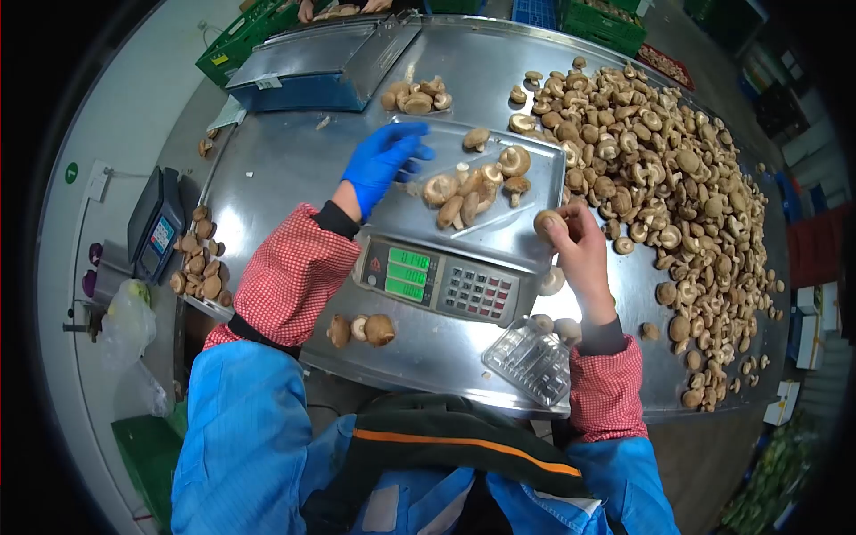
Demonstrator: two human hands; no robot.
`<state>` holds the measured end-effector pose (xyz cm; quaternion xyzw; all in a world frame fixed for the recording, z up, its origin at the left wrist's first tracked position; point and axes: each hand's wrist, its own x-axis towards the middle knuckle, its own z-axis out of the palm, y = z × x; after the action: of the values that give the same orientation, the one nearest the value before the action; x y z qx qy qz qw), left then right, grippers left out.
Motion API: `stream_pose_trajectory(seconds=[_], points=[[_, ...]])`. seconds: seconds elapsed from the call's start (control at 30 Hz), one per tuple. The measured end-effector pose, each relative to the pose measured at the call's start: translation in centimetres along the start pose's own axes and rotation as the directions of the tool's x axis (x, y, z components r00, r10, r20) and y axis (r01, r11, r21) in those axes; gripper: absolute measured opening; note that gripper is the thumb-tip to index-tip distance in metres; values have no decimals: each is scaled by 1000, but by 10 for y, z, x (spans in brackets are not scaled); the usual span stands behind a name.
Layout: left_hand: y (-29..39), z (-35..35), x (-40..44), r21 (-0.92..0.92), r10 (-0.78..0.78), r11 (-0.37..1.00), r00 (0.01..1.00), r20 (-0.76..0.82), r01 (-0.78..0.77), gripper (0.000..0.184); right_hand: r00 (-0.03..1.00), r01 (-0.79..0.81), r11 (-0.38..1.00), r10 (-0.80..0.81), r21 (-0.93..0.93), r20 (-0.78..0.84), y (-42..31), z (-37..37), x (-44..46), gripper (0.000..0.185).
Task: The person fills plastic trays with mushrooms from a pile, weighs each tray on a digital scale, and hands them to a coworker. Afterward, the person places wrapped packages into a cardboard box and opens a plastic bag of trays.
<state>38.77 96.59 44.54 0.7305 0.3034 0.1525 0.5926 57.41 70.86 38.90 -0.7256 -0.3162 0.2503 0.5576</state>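
Note:
My left hand, in a blue glove, is over the left edge of the scale's steel pan. Its fingers are apart and hold nothing that I can see. Bare-skinned, my right hand pinches a brown shiitake mushroom at the pan's right edge. A cluster of shiitake mushrooms lies on the pan, with a single one behind it. Green digits glow on the scale's display, beside the keypad. Near my right wrist sits a clear plastic tray.
A large heap of mushrooms spreads over the right of the steel table. Small groups lie behind the pan, before the scale and at left. A second scale stands left. Another person's hands show at the back.

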Motion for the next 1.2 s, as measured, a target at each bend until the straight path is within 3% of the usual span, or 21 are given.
stream_pose_trajectory(seconds=[0.03, 0.13, 0.17, 0.27, 0.3, 0.33, 0.43, 0.53, 0.6, 0.7, 0.73, 0.8, 0.83, 0.93, 1.0, 1.07, 1.1, 1.13, 1.17, 1.2], points=[[-11, -9, 11, 25, -5, 1000, 997, -77, 7, 38, 1000, -1, 1000, 1, 5, 13, -1, -4, 3, 25], [-51, -15, 53, 3, 329, 944, 942, -63, -329, 34, 996, 81, 996, -81, 27, 31, -12, -4, 21, 26], [-56, -15, 68, 5, 292, 956, 956, 4, -292, 43, 992, 122, 992, -123, 36, 32, -18, -1, 28, 27], [-44, 11, 94, 328, 372, 865, 924, 91, -381, 49, 986, 143, 988, -147, -58, -78, -38, 21, 51, 27], [-45, 18, 106, 368, 360, 849, 925, 123, -380, 54, 971, 207, 968, -221, -140, -89, -33, 28, 64, 28], [-46, 25, 117, 519, 351, 769, 925, 146, -374, 54, 967, 226, 967, -237, -122, -90, -36, 39, 72, 27], [-43, 48, 133, 619, 236, 729, 956, 173, -292, 55, 863, 424, 722, -506, -547, 2, -18, 64, 88, 17], [-45, 55, 139, 618, 153, 746, 967, 202, -247, 57, 894, 355, 664, -448, -658, 29, -20, 67, 82, 16], [-59, 56, 144, 541, 185, 796, 961, 207, -270, 55, 857, 388, 703, -514, -597, -48, -26, 59, 74, 17], [-65, 45, 140, 146, 236, 958, 968, 80, -246, 58, 813, 433, 752, -564, -497, -144, -19, 35, 70, 18], [-53, 44, 131, 112, 321, 938, 943, 84, -329, 59, 813, 430, 781, -553, -454, -182, -24, 30, 69, 17], [-23, 44, 103, 43, 478, 875, 874, 91, -483, 63, 946, 207, 966, -238, -158, -221, -44, 23, 63, 19], [-1, 48, 82, 41, 486, 868, 864, 130, -494, 66, 959, 205, 978, -206, -25, -195, -43, 23, 67, 25], [29, 70, 40, 151, 453, 854, 854, 257, -498, 73, 989, -56, 948, 11, 312, 146, -61, 28, 64, 28], [27, 73, 28, 179, 575, 766, 782, 240, -617, 73, 984, 0, 919, -69, 393, 162, -53, 27, 62, 32], [28, 57, 11, 78, 494, 858, 858, 142, -507, 69, 981, -65, 900, -21, 431, 192, -51, 19, 51, 33], [18, 46, 5, 66, 460, 885, 887, 42, -461, 57, 978, -67, 907, -22, 417, 206, -45, 13, 45, 34], [-10, 36, 6, -89, 361, 925, 928, -95, -369, 42, 978, -19, 929, -60, 369, 201, -36, 7, 39, 33], [-31, 25, -3, -35, 286, 954, 938, -196, -298, 24, 979, -8, 946, -59, 324, 196, -26, 2, 33, 33], [-35, 17, -16, 213, 87, 976, 979, -182, -48, 25, 980, 1, 961, -56, 278, 191, -16, -1, 26, 33]])
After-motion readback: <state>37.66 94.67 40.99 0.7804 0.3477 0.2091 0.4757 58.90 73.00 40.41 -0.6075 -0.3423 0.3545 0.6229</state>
